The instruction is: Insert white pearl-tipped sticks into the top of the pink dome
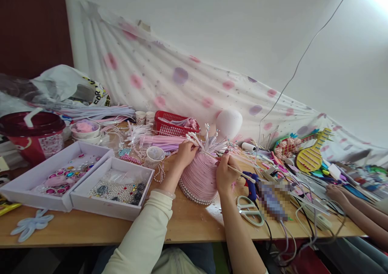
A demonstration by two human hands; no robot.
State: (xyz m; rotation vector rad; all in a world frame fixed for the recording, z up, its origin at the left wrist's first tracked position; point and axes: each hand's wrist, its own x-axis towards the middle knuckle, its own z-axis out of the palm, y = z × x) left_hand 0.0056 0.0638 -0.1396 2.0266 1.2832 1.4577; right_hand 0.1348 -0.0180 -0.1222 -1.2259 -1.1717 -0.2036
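At the upper left of the pink cone [197, 175], the left hand [187, 153] has its fingertips bent almost together beside the white stalks [209, 142] that rise from the cone's top; I cannot tell whether they pinch anything. On the cone's right side, the right hand [224, 171] has its fingers closed around a thin stick [242, 173], which slants from the cone's upper part down to the right. So the cone sits between the two hands, just under the left fingertips and close beside the right ones, its pearl-trimmed base on the table [195, 227].

In front of the cone, bare wood runs to the table's near edge, with a forearm on either side. To its left, room is tighter: a pearl string [159, 173] lies near, then a paper cup [155, 153] and the corner of a white box [106, 210]. To its right, beyond the right wrist, are scissors [247, 212] and a blue tool [251, 188]. Behind it, a red basket [160, 124] stands leftward and a white ball [229, 123] rightward. Far to its right rest another person's hands [336, 195].
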